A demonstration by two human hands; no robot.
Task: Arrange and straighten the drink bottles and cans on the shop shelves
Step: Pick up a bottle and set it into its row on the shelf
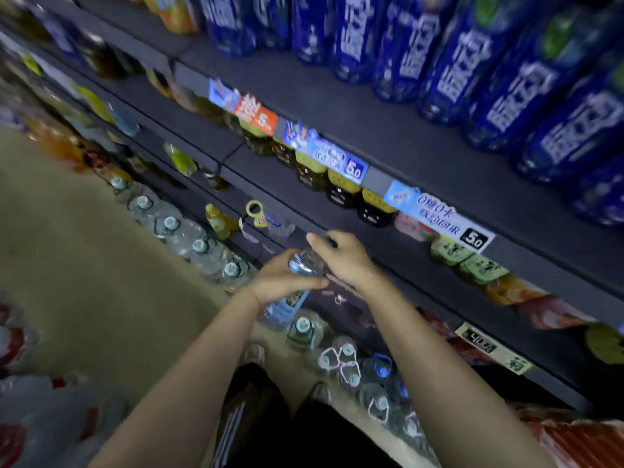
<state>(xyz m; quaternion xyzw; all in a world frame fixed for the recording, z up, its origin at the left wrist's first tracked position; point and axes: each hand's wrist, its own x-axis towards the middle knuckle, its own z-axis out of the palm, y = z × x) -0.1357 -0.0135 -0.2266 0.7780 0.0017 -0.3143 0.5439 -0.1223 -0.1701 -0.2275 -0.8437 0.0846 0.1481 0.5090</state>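
Observation:
A clear plastic bottle [305, 265] with a light blue label is held in front of a lower dark shelf [388, 251]. My left hand [283, 282] grips its body from the left. My right hand [341, 255] curls over its upper part from the right. Blue-labelled bottles [456, 62] stand in a row on the top shelf. Yellow-capped dark tea bottles [341, 190] and green-labelled bottles [472, 261] fill the shelves below. The picture is blurred by motion.
Large water jugs [199, 246] stand in a row on the tan floor [84, 248] along the shelf foot. Price tags [439, 217] hang on the shelf edges. Wrapped packs lie at the left [20, 339] and lower right [574, 440].

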